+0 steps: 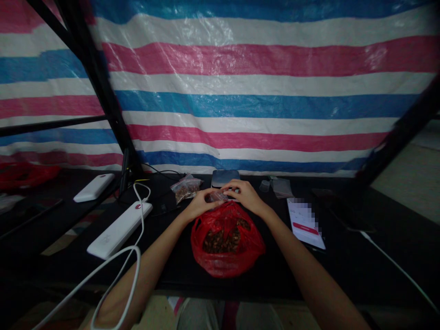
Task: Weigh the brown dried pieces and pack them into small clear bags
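Observation:
My left hand and my right hand meet above the far rim of an open red plastic bag. Between their fingers is a small clear plastic bag, gripped from both sides; its contents are hard to make out. Small brown pieces, too small to name, fill the red bag. Just behind my hands lies a flat dark-topped device, partly covered by them. To the left of it, filled clear zip bags rest on the black table.
A white power strip with a white cable lies left, the cable crossing my left forearm. Right are a lit phone, empty clear bags, a small clear cup and a dark phone. Striped sheeting hangs behind.

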{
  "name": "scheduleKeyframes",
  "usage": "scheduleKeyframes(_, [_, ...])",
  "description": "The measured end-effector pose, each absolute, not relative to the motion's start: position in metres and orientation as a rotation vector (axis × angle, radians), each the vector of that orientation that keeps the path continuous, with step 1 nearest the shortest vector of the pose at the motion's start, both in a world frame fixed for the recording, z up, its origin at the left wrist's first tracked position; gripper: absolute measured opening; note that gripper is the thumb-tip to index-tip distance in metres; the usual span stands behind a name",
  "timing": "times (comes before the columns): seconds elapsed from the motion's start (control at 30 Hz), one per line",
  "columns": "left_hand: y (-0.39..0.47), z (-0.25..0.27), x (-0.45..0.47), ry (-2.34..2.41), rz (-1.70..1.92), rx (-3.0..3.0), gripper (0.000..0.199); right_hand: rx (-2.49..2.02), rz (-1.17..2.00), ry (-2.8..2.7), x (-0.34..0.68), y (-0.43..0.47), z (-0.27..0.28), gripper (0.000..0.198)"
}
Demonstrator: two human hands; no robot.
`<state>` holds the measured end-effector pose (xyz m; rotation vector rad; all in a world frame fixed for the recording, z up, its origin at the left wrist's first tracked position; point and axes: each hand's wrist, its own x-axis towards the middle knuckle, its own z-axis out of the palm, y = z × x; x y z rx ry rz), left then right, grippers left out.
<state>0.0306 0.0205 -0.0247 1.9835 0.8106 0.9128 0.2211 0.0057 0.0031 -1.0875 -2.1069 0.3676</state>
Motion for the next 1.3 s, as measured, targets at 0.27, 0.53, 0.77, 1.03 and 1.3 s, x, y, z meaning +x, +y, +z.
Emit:
scheduleKeyframes(0.27, [0.021,-0.018,0.026,0.974,1.039,2.038,0.039,-1.614,-0.042,-1.934,0.245,0.01,-0.002,0.02])
scheduleKeyframes(0.53, [0.071,0.011,0.049,1.03,1.231,2.187,0.04,-1.885,-0.274,-1.772,0.273,0.018,-0.011,0.024])
scheduleKeyframes(0.77, [0.116,0.0,0.098,1.089,0.923,2.391,0.061,-2.009,-0.587,-1.699,0.285,0.016,-0.016,0.028])
scheduleKeyframes(1.03, [0.045,0.01,0.061,1.025,0.811,2.53,0.057,-2.229,-0.597,-1.903,0.287,0.018,-0.027,0.03])
scheduleKeyframes(1.3, [-0.065,-0.005,0.005,1.482,0.641,2.421,0.06,-2.064,-0.402,-1.812,0.292,0.014,-0.011,0.018])
